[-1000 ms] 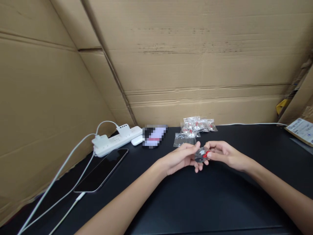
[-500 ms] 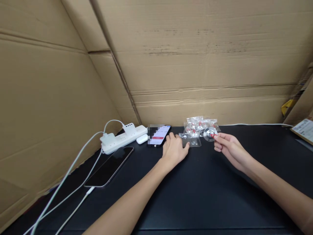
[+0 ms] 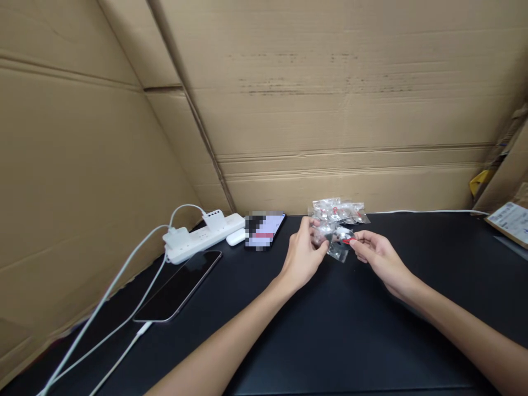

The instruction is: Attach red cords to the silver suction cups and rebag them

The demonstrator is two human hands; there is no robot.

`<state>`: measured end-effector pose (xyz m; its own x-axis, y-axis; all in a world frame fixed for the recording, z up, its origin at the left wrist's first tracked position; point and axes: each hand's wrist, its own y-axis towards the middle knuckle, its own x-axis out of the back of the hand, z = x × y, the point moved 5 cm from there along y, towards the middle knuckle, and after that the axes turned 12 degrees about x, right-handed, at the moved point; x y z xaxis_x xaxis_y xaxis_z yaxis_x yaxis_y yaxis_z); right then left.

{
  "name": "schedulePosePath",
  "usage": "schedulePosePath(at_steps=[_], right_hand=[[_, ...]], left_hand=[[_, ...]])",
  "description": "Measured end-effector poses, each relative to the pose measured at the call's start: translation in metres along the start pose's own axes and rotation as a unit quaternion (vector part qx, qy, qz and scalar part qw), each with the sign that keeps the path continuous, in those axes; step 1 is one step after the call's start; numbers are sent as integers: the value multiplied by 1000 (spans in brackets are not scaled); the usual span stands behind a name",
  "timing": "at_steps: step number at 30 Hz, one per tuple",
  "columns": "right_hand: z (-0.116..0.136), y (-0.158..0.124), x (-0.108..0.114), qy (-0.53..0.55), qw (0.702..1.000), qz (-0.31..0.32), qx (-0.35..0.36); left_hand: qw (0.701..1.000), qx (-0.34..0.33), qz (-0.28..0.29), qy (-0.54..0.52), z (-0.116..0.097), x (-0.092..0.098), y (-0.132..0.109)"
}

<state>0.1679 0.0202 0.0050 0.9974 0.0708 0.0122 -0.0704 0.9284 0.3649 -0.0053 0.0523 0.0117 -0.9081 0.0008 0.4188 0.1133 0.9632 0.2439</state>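
Note:
My left hand [image 3: 300,256] is closed on a clear plastic bag [image 3: 339,253], pinching it between thumb and fingers above the black table. My right hand [image 3: 380,257] pinches a red piece on a round, shiny silver disc [image 3: 343,234]. The disc is at the bag, partly covered by glare and fingers; I cannot tell whether any of it is inside. Just behind both hands lies a pile of clear bags [image 3: 338,210] with silver and red items in them.
To the left are a phone with a lit screen [image 3: 268,231], a white case [image 3: 236,237], a white power strip [image 3: 225,225] with cables, and a dark phone [image 3: 179,286]. Cardboard walls [image 3: 330,110] enclose the black table [image 3: 371,341]. A labelled packet [image 3: 509,220] lies far right.
My left hand has lifted the clear bag off the table and moved it right. My right hand has brought the silver disc left and slightly down to the bag.

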Motion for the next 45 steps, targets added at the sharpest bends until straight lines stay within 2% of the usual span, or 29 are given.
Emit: schedulePosePath(at_steps=[4, 9, 14, 19, 23, 28, 31, 38, 40, 42, 45], right_hand=[[-3, 2, 7, -2, 999, -33, -9], [-7, 2, 15, 19, 996, -73, -36], [-6, 1, 11, 115, 990, -57, -67], [-12, 1, 9, 209, 969, -47, -122], [-14, 0, 9, 240, 960, -44, -139], [-11, -1, 7, 248, 958, -39, -140], [-10, -1, 6, 245, 960, -31, -131], [-5, 2, 8, 180, 980, -7, -82], [-2, 2, 8, 160, 985, -3, -71], [0, 2, 9, 134, 989, 3, -63], [2, 1, 9, 81, 995, 17, -53]], left_hand=[[995, 12, 22, -101, -10, -3, -7], [978, 29, -21, -207, -11, 4, -5], [964, 20, -14, -266, -17, 6, -3], [949, 48, 1, -311, -17, 7, -3], [936, 75, -7, -345, -14, 8, -3], [917, 78, -8, -390, -16, 8, -3], [912, 93, 19, -398, -15, 4, -4], [924, 112, 102, -350, -19, -1, -4], [910, 141, 159, -356, -21, -4, -5], [883, 178, 222, -374, -21, -8, -6], [858, 196, 279, -385, -19, -12, -8]])
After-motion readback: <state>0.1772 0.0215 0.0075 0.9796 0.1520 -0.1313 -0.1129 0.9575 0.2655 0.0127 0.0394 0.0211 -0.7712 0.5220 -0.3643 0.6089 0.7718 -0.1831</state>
